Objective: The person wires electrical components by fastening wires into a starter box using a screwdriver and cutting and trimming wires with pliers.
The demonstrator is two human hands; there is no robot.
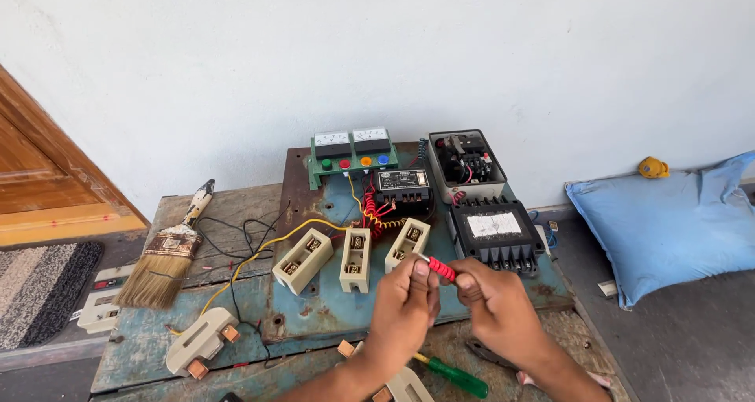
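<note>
My left hand (403, 307) and my right hand (494, 307) meet over the front of a worn blue metal board (322, 311). Together they pinch a short piece of red wire (441, 269) with a bare metal tip, left fingers at one end and right fingers at the other. Just behind the hands stand three cream fuse holders (354, 259) in a row. A coil of red wire (370, 209) runs up to a small black relay unit (402, 183). A black contactor block (495, 233) sits to the right of the hands.
A green panel with two meters and coloured buttons (350, 152) and an open grey switch box (465, 164) stand at the back. A paintbrush (169, 252), a loose fuse carrier (201, 341), a green-handled screwdriver (456, 378), a blue cushion (668, 225) and a striped mat (39, 288) lie around.
</note>
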